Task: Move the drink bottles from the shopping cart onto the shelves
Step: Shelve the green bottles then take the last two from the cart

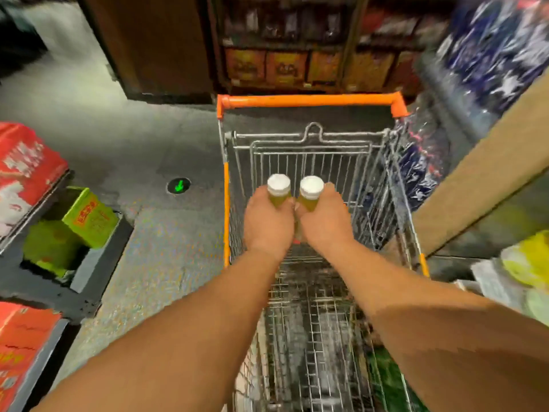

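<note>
Two drink bottles with white caps and yellow-green contents are held upright, side by side, above the wire shopping cart (309,101). My left hand (269,223) grips the left bottle (278,187) round its body. My right hand (323,220) grips the right bottle (311,190) the same way. Both hands touch each other over the cart's middle. The bottles' lower parts are hidden by my fingers. A shelf (481,179) with a tan edge runs along the right side of the cart.
Red cartons (26,168) and green boxes (86,217) sit on low racks at the left. Blue wrapped packs (502,52) are stacked at the right rear. Dark shelves with orange boxes (285,68) stand beyond the cart. Grey floor lies between.
</note>
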{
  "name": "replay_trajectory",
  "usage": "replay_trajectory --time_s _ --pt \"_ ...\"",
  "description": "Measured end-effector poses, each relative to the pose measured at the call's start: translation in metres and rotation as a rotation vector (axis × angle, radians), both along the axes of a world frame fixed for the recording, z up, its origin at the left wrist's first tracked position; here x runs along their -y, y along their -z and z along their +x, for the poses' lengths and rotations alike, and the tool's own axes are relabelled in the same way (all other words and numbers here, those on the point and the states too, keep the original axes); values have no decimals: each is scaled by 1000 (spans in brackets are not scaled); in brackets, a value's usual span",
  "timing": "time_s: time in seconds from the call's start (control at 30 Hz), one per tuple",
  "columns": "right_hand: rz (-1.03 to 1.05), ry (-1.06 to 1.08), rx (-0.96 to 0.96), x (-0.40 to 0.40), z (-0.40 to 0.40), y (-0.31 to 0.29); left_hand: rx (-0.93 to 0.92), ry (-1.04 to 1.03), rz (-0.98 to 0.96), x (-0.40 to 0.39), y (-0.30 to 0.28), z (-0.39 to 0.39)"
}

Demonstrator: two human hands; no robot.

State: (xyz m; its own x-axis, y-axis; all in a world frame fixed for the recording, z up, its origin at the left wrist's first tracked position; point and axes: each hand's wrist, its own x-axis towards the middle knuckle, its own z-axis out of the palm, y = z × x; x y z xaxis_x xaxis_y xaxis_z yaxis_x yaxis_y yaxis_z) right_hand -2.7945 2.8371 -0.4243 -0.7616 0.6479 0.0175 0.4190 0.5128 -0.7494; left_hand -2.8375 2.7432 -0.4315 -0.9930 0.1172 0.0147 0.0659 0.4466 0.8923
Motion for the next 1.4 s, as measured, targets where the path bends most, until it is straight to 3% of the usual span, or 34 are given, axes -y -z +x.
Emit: replay_trajectory --time_s 0.3,0.53,1.0,1.4 --pt "151 313 -168 62 137 -195 -236 371 94 54 -193 96" --pt "302 569 -254 87 284 -299 -308 545 204 66 -282 200" --pt "452 1000 -169 200 609 -381 -328 988 338 107 -366 491" --pt "655 1514 -110 361 798 -426 -257 1572 501 161 -424 706"
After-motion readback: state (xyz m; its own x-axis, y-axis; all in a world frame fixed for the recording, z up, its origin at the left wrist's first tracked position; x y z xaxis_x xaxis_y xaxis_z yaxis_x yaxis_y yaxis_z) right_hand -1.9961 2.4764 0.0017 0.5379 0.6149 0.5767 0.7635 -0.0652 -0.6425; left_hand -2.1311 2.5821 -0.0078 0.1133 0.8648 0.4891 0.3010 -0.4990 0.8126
